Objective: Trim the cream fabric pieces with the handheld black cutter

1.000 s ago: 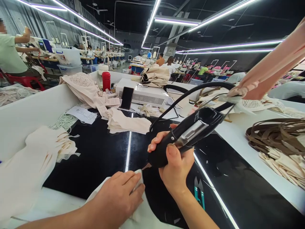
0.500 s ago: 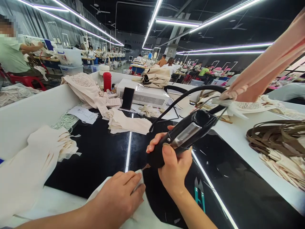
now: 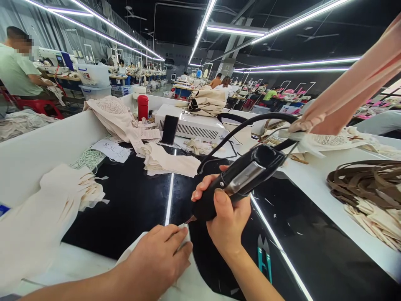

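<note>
In the head view, my right hand (image 3: 227, 217) is wrapped around a black corded hand tool (image 3: 239, 179) with a silver side plate. The tool slants down to the left, its narrow metal tip (image 3: 190, 219) at the edge of a pale fabric piece (image 3: 191, 274). My left hand (image 3: 159, 255) is closed on that fabric, fingers curled over its edge close to the tip. Something greyish shows between those fingers; I cannot make it out. Teal thread snips (image 3: 265, 259) lie to the right of my right wrist.
The black work surface (image 3: 125, 217) carries stacked beige fabric (image 3: 172, 161) and pale pieces at left (image 3: 46, 213). Behind stand a phone (image 3: 169, 129), a white vented box (image 3: 194, 125) and a red bottle (image 3: 143, 107). Pink cloth (image 3: 354, 83) hangs by the tool's cable. Brown straps (image 3: 360, 179) lie right.
The view has shifted slightly. Both hands and the tool keep nearly the same position, the tip still at the fabric edge. The person at far left has lowered their arm.
</note>
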`<state>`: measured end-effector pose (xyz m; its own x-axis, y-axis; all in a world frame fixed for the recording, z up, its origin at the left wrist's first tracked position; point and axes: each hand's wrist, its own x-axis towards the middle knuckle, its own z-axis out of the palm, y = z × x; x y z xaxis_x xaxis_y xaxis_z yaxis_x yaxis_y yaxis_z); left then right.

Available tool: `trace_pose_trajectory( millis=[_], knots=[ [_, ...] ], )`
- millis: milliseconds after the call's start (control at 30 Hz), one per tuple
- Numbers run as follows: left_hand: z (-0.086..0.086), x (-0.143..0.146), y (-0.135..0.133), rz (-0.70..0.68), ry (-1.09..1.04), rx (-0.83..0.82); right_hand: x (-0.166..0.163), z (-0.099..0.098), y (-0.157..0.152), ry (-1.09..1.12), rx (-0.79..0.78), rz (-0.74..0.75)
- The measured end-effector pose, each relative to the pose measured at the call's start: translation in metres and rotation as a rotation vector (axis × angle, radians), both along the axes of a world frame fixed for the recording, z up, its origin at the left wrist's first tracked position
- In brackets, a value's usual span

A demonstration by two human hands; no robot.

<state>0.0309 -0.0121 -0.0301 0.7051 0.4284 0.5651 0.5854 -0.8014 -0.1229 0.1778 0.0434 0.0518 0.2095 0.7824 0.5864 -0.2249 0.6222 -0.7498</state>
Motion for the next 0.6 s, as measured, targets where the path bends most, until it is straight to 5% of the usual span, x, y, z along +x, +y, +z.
trace_pose_trajectory(
  millis=[300, 600],
  knots=[
    [-0.004, -0.001, 0.0, 0.006, 0.017, 0.007, -0.005, -0.002, -0.003, 0.026, 0.006, 0.059],
    [0.013, -0.003, 0.002, 0.011, -0.055, -0.048, 0.0, 0.005, -0.002, 0.004, -0.007, 0.046]
  ],
)
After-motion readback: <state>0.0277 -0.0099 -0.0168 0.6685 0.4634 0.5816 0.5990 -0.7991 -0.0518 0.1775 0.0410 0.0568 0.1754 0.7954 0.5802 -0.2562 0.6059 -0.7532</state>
